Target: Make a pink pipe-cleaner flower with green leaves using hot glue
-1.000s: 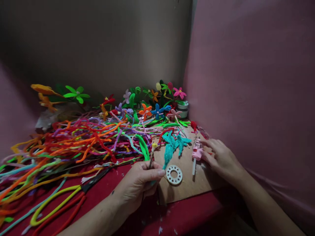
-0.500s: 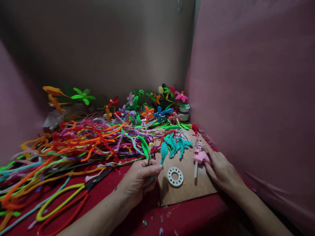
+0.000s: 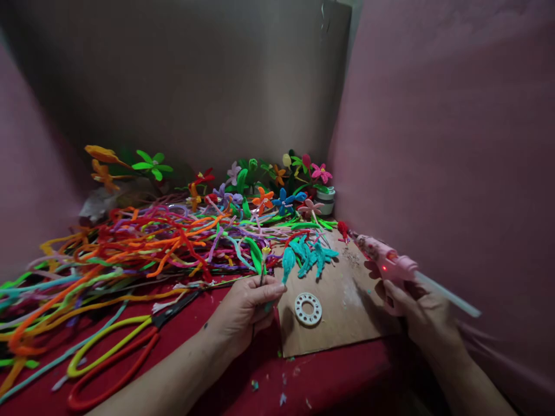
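Observation:
My left hand [image 3: 249, 303] pinches a teal pipe-cleaner petal [image 3: 288, 264] together with a thin dark stem topped by a small yellow tip [image 3: 265, 252]. My right hand [image 3: 422, 312] is wrapped round the handle of a pink hot glue gun [image 3: 390, 263], raised over the right edge of the board. Its nozzle points left and away from me, a red light glows on its side, and a glue stick [image 3: 448, 294] sticks out of its back. Several more teal petals [image 3: 318, 258] lie on the wooden board [image 3: 342, 323], beyond a white ring with holes [image 3: 308, 309].
A tangled heap of coloured pipe cleaners [image 3: 143, 242] covers the left of the red cloth [image 3: 329, 381]. Scissors [image 3: 117, 352] with yellow and red handles lie near my left forearm. Finished fuzzy flowers [image 3: 284, 201] and a small white pot [image 3: 326, 201] stand at the back, before the walls.
My right hand has lifted the glue gun off the board and moved it right, turning it so the nozzle faces left. My left hand has stayed nearly still.

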Tool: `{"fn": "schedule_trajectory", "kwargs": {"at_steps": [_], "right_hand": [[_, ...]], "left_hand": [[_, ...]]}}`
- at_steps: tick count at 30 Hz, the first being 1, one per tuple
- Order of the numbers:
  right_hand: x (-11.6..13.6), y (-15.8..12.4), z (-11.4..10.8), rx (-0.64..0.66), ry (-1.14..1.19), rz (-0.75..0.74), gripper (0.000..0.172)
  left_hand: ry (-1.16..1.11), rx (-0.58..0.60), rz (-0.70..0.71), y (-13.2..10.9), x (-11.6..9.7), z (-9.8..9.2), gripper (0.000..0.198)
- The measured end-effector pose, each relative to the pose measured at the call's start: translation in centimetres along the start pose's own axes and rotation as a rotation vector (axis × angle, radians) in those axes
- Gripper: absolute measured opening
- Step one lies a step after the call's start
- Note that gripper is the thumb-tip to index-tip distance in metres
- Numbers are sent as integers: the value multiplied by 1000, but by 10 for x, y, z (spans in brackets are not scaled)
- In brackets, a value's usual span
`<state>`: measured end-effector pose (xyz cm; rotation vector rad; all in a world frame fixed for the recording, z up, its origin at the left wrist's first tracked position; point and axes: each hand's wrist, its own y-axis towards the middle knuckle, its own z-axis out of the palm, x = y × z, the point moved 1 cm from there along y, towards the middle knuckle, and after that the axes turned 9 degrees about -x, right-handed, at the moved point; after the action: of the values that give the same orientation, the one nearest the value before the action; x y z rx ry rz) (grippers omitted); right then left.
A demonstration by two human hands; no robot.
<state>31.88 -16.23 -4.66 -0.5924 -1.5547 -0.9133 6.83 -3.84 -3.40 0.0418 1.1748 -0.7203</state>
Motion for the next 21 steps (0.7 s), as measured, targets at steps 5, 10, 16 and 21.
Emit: {"fn": "schedule_trajectory", "kwargs": {"at_steps": [5,10,16,21], "right_hand": [[19,-12,19,138,299,173,17],[35,-22,41,288,442,230,13],[56,-23,73,496,379,162,18],[72,-24,101,576,370,17,21]], "left_hand": [[-23,0,42,-3,-6,0,18],[-37,3,116,-4,-16,-4,15],[-97,-59,228,-5,-36,-15,17],[-129,-121,332,-7,-51,-26,18]]}}
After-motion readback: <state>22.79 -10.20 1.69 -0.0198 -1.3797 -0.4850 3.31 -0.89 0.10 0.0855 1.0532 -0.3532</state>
